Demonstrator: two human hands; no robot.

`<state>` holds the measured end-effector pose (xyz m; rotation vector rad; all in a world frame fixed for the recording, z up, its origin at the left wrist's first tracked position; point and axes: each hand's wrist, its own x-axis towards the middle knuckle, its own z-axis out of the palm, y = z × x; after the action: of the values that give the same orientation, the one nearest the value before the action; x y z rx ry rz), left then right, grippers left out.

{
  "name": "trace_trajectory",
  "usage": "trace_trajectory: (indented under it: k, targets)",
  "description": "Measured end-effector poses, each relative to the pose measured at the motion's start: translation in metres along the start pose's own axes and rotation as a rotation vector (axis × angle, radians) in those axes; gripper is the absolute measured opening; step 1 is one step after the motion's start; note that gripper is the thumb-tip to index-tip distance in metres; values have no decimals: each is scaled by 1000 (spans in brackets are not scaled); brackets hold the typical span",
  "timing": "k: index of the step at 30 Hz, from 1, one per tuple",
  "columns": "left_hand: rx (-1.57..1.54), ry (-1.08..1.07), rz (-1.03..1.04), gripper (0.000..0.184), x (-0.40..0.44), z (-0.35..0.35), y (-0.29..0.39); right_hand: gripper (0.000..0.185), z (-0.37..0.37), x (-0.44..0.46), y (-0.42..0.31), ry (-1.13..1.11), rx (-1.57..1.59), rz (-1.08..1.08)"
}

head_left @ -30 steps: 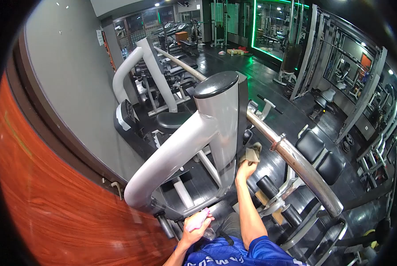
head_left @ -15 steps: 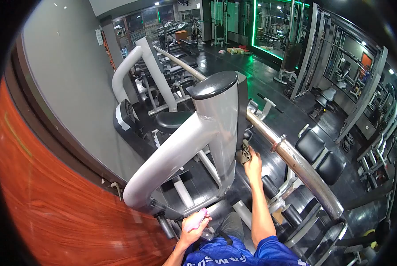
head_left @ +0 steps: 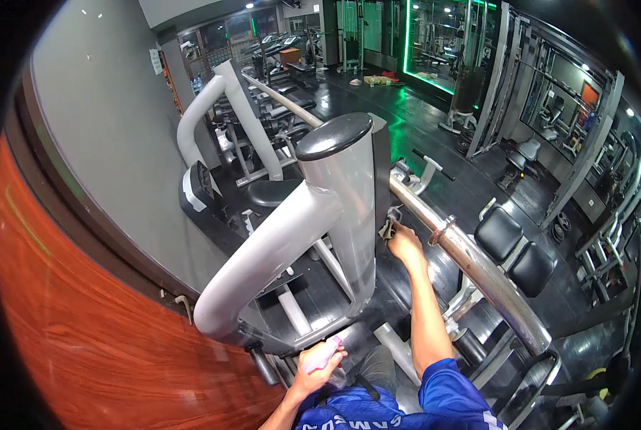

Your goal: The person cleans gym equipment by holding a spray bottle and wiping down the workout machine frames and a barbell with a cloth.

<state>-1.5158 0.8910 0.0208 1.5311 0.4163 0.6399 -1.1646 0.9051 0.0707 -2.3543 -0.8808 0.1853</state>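
My left hand point(head_left: 319, 367) is low in the view, its fingers wrapped round a pink spray bottle point(head_left: 322, 356). Further up and to the right, my right hand point(head_left: 404, 241) grips a crumpled grey-brown cloth point(head_left: 387, 228). The cloth is against or very near the dark side of the grey machine post point(head_left: 356, 208), just below the metal bar point(head_left: 471, 261). A black oval cap point(head_left: 335, 137) tops the post, and a thick curved grey tube point(head_left: 263, 258) runs down from it to the left.
A reddish wooden panel point(head_left: 91, 315) and a grey wall point(head_left: 113, 129) stand on the left. Black padded seats point(head_left: 498, 233) are at the right, beyond the bar. More gym machines and a green-lit mirror point(head_left: 431, 50) are further back.
My right hand and the cloth have moved up along the post's side, with the forearm swinging right. My left hand keeps hold of the bottle. The view has shifted slightly.
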Motion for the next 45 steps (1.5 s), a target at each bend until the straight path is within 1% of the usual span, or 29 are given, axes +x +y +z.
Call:
trace_trajectory:
  k: [3, 6, 9, 10, 11, 13, 14, 15, 17, 18, 19, 21, 22, 26, 27, 29, 32, 33, 35, 37, 40, 41, 45]
  targets:
    - [-31, 46, -27, 18, -1, 4, 2, 37, -3, -4, 12, -24, -27, -26]
    - [-45, 70, -40, 17, -3, 4, -1, 36, 5, -12, 43, -53, -67, -100]
    - [-50, 67, -42, 17, -3, 2, -7, 34, -6, -34, 54, -336, 183, 205]
    - [-46, 66, -32, 17, -2, 3, -8, 34, 33, -29, 95, -138, 248, 120]
    - [-42, 54, -47, 17, -1, 3, -9, 36, 39, -37, 88, 34, 350, 73]
    - [-33, 35, -76, 17, 1, 2, -10, 40, 46, -49, 64, 303, 558, 107]
    - [-25, 30, -73, 18, 3, 3, -11, 42, 76, -36, 81, 470, 582, 18]
    - [-18, 22, -72, 18, 4, 3, -13, 44, 79, -37, 57, 595, 766, 64]
    - [-27, 9, -78, 18, 6, 6, -12, 44, 82, -35, 29, 749, 572, -25]
    - [-42, 3, -84, 18, 7, 8, -10, 47, 86, -35, 26, 638, 530, -12]
    - [-58, -3, -89, 18, 9, 10, -9, 49, 100, -34, 21, 712, 538, -57]
    - [-53, 9, -84, 17, 8, 12, -10, 51, 124, -36, 26, 781, 585, -8]
    - [-52, 18, -78, 17, 9, 12, -10, 53, 132, -37, 30, 814, 600, -38]
    - [-76, -9, -77, 18, 10, 10, -13, 57, 163, -65, 45, 656, 527, 77]
    - [-65, -31, -81, 19, 11, 9, -14, 56, 177, -74, 56, 558, 500, 120]
    - [-42, -66, -93, 20, 11, 8, -15, 44, 206, -89, 77, 400, 455, 235]
    - [-72, -64, -83, 21, 12, 10, -15, 30, 217, -87, 96, 122, 1314, 750]
    - [-75, -63, -85, 20, 12, 10, -14, 21, 201, -87, 87, 186, 1365, 786]
    - [-78, -56, -89, 20, 12, 10, -11, 28, 181, -71, 80, 367, 1365, 691]
    - [-111, -19, -85, 19, 11, 12, -10, 42, 151, -49, 60, 605, 1251, 424]
    - [-118, 9, -83, 18, 10, 12, -11, 43, 121, -24, 35, 857, 678, 86]
    - [-112, 14, -86, 18, 8, 11, -11, 48, 110, -28, 25, 733, 650, 29]
    - [-68, 24, -56, 20, 9, 8, -9, 47, 130, -37, 25, 790, 567, 27]
